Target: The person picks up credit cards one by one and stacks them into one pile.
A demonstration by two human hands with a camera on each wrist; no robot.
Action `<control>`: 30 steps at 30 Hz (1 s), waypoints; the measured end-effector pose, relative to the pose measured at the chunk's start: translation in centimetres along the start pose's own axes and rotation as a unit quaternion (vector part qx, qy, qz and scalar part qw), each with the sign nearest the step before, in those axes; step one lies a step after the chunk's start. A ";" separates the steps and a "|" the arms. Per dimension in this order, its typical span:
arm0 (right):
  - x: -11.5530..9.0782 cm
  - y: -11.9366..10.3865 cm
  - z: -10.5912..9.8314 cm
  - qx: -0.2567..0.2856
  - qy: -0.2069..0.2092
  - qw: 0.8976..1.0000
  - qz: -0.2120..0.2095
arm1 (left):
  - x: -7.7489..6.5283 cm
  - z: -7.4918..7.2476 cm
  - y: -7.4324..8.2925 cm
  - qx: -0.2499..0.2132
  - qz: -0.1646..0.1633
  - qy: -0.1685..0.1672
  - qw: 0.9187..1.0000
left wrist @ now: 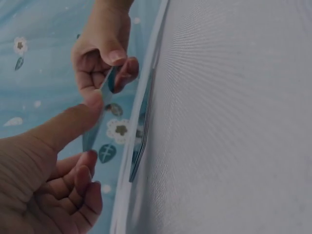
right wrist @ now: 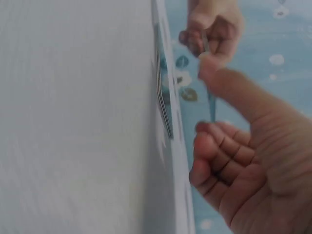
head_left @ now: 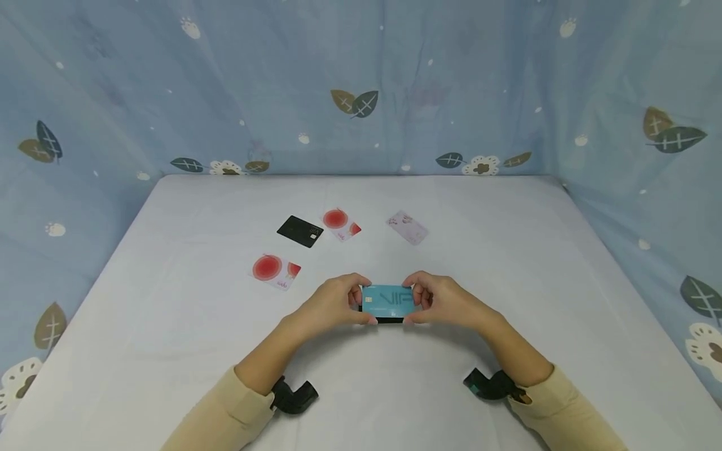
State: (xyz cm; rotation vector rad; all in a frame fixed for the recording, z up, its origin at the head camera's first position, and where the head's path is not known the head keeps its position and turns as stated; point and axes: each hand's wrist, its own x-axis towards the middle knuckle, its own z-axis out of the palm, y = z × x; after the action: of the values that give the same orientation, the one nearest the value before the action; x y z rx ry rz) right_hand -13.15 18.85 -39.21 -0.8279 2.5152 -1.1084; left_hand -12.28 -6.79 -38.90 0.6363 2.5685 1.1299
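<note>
A light blue card [head_left: 389, 302] marked VIP is held flat between both hands in front of the person. My left hand [head_left: 340, 302] pinches its left end between thumb and fingers. At its right end, my right hand [head_left: 437, 299] pinches it in the same way. Both wrist views show the card raised off the table. Beneath it lies a thin stack of cards [left wrist: 144, 127], apart from the held card. From the head view only a dark strip of that stack shows, along the near edge of the blue card; the rest is hidden.
Loose cards lie farther back on the white table [head_left: 169, 300]: a black card [head_left: 299, 230], a pale pink card [head_left: 407, 227], and two white cards with red circles, one far card [head_left: 341, 225] and one nearer card [head_left: 276, 271]. A patterned blue curtain [head_left: 361, 62] surrounds the table.
</note>
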 end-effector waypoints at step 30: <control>0.7 1.2 1.7 -0.015 -0.021 1.000 -0.002 | 0.4 1.1 -1.5 0.032 0.007 -0.010 0.999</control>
State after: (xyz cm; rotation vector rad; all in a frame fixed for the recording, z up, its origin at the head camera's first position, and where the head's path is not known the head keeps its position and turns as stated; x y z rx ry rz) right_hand -13.42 18.14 -41.27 -0.8557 2.5020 -1.0473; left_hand -12.58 -6.82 -40.82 0.6792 2.5961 1.0433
